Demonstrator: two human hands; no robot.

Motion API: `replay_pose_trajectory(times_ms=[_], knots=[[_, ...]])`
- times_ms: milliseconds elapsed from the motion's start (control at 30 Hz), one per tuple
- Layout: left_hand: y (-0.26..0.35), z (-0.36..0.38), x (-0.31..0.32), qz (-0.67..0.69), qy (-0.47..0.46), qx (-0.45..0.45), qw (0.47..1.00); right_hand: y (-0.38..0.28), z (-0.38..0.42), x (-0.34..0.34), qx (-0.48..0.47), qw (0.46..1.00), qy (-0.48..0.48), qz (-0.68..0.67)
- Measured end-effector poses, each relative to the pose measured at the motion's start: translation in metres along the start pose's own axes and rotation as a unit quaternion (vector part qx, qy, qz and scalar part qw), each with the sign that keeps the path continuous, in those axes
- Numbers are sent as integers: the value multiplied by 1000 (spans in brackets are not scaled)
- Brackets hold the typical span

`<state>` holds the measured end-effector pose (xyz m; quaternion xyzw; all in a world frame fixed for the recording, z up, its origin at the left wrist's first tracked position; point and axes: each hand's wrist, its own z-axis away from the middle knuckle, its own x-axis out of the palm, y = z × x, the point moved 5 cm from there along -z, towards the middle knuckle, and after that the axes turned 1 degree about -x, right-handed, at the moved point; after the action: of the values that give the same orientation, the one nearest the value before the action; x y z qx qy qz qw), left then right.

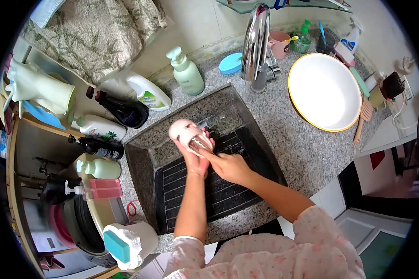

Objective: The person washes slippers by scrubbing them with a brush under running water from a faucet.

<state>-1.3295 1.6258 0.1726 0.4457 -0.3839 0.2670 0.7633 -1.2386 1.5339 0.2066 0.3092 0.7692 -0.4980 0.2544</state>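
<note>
Dial: from where I'm standing, the clock face is centring on the sink [142, 179], with twelve pointing to the top of the head camera's view.
Pink shoe: a clog-like shoe [184, 130] with holes in its top is hanging over the sink, off toward eleven, its open end facing roughly four.
Left hand: this hand [195, 160] is cradling the shoe from below, palm turning up, its fingers clamping round the body, their tips showing on the three o'clock side.
Right hand: coming in from four, this hand [230, 167] is pointing its fingers toward ten and meeting the shoe's open end; the tips are hiding there, so I can't tell whether they are pinching anything.
Sink floor: a black ridged base [233, 200] is lying below both hands.
Twelve to one: a pale green pump bottle [188, 76], a blue soap dish [230, 63] and a chrome faucet [260, 51] are lining the counter.
Two: a white basin [326, 93] with a yellow rim is sitting on the granite.
Nine to eleven: several bottles are leaning outward in the wide view, among them a white one with a green label [149, 93].
Seven to eight: a blue block [117, 246] is resting on a white tub [146, 235].
</note>
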Motion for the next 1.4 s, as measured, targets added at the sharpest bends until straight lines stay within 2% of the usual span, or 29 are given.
replay_pose_trajectory(times_ms=[67, 100, 133, 167, 200, 233, 300, 367, 433, 533, 567, 633, 700, 767, 800, 833, 900, 967, 1033, 1067, 1100, 1133, 1167, 1200, 1233, 1267, 1300, 1367, 1400], knots=[[32, 2, -8, -40, 28, 33, 998, 2, 20, -16, 24, 994, -102, 19], [44, 2, -5, -55, -19, 59, 997, 5, 27, -17, 39, 988, -148, 24], [38, 1, -8, -40, 4, 61, 997, 5, 23, -14, 39, 988, -149, 24], [26, 1, -9, -27, 26, 60, 998, 3, 10, -14, 22, 997, -77, 23], [11, 2, -2, -35, -24, 43, 998, -1, -2, -15, 5, 1000, -3, 22], [-8, 4, -2, -10, 17, -11, 1000, 2, -12, -10, 1, 999, 35, -5], [18, 2, -10, -44, 56, 32, 997, 3, -4, -12, 13, 999, 33, 21], [47, -7, -24, -69, 70, 78, 992, 9, 36, -15, 43, 992, -118, 24], [24, -4, -26, -16, 93, 68, 993, 6, 21, -12, 15, 998, -51, 40], [3, -5, -11, -10, 57, 57, 997, 6, -8, -1, -4, 999, 29, 37], [-2, -6, -3, 10, 44, 40, 998, 5, 0, -1, -3, 999, 28, 38], [26, -2, -2, -42, 38, 66, 996, 1, 23, -2, 10, 993, -37, -107], [35, -3, -7, 45, 30, 36, 998, 5, 23, -8, 1, 992, -84, -95], [14, 1, -4, -13, 18, 64, 998, 6, 1, -12, -13, 999, 4, -33], [-1, -1, -3, 15, 12, 31, 999, 3, -3, -16, -4, 1000, -11, -29], [-11, -6, 6, 45, -1, -1, 999, -2, -17, -4, -28, 994, 74, -74], [-3, -11, -1, 33, 15, 18, 999, -2, -7, 4, -1, 993, 39, -111], [39, -5, -18, 28, -5, 29, 999, 9, 24, -8, 1, 990, -132, -47], [31, 5, -21, -55, 89, 66, 992, 18, 17, -13, -11, 993, -115, -4], [24, 3, -19, -34, 64, 50, 996, 17, 7, -11, -18, 999, -32, -15], [16, -2, -16, -12, 37, 36, 999, 11, 1, -16, -14, 999, -49, -5], [-10, -4, -1, 8, -27, -33, 999, 8, -5, -9, -10, 999, -2, -35], [-7, -6, 0, 22, 2, -27, 999, 4, -7, 1, -3, 997, 45, -69], [4, -3, -1, -12, 10, -3, 1000, 6, -5, 5, 2, 998, 33, -61], [23, -3, -3, -43, 15, 24, 999, 2, 11, -8, 24, 996, -71, -46], [39, -7, -14, -33, -39, 39, 998, 10, 16, -12, 22, 996, -83, -36], [35, 1, -8, -39, 60, 77, 995, 11, 16, -14, 21, 994, -100, -29], [22, -8, -14, -19, 38, 70, 997, 8, 2, -16, 31, 996, -79, -1], [-10, -7, -2, 5, 35, 6, 999, 11, -16, -5, 24, 998, 29, -53]])
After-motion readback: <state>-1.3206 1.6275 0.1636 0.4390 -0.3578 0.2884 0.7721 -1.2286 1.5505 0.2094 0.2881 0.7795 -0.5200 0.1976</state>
